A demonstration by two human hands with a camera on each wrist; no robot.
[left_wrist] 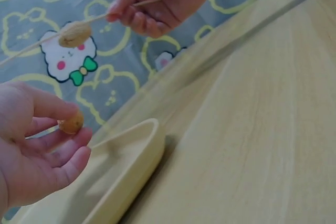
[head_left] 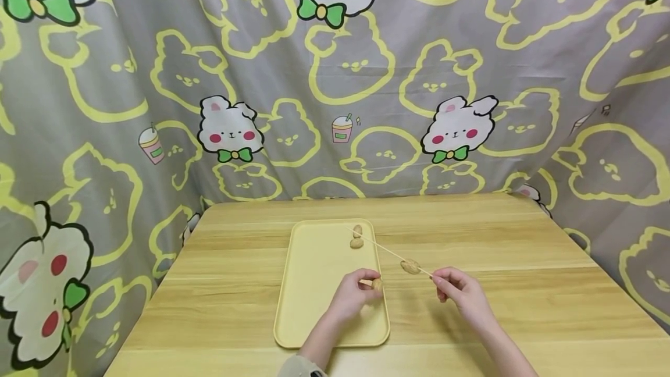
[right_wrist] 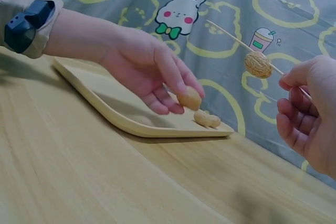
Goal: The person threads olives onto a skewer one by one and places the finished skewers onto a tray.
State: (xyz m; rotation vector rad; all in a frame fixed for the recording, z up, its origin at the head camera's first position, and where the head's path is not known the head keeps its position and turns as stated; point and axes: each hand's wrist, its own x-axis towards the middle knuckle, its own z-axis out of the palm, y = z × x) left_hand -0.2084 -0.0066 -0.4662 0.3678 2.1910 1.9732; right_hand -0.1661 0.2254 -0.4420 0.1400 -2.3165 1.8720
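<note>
My right hand [head_left: 463, 295] pinches a thin wooden skewer [head_left: 387, 248] near one end, just right of the tray. Threaded on that skewer, close to the fingers, is a tan, wrinkled oval piece [right_wrist: 258, 65] that looks like a shelled nut; its exact kind is unclear. Between thumb and fingers, my left hand [head_left: 353, 295] holds a similar tan piece [left_wrist: 71, 123] above the right edge of a pale yellow tray [head_left: 314, 284]. Two more such pieces [head_left: 356, 244] lie close together at the tray's far right, with the skewer's far end passing above them in the head view.
The tray lies on a wooden table [head_left: 225, 284]. Behind and at the sides hangs a grey curtain [head_left: 293, 74] with cartoon rabbits. A dark device [right_wrist: 29, 22] sits on the left wrist over a light sleeve.
</note>
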